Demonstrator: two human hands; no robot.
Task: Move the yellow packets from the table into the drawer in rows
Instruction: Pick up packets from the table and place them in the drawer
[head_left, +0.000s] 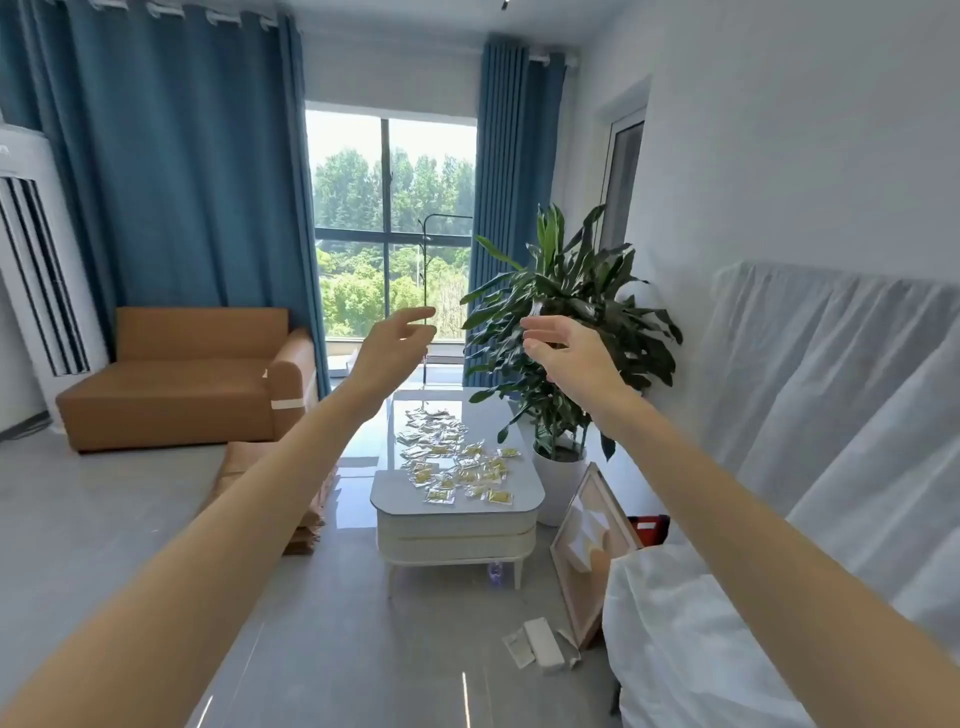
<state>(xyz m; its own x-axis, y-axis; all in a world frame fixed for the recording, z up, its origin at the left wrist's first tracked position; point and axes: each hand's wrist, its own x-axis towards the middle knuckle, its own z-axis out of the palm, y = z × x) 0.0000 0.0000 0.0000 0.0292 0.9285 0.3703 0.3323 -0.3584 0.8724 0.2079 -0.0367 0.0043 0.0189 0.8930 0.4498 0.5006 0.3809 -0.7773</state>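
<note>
Head view: both arms reach forward at mid-frame, raised in the air well above the furniture. On the left hand (390, 347) the fingers (415, 314) are loosely spread and curved, holding nothing. The right hand (563, 347) has its fingers (535, 326) apart as well; something small and pale shows just above the fingertips, against the leaves, but whether it is pinched there cannot be told.

Below the hands and farther off in the frame, the yellow packets (453, 460) lie scattered in a loose heap on the top of a white table (457, 525), well apart from both hands. They spread from the far middle of the top toward its near edge, where a few lie singly. Two closed drawer fronts show on the near face of the table.

Right of the table, a potted plant (566, 312) stands close, and a framed picture (589, 556) leans near the lower right. A brown sofa (176, 384) sits at the left. Grey floor (130, 519) lies open before and left of the table.
</note>
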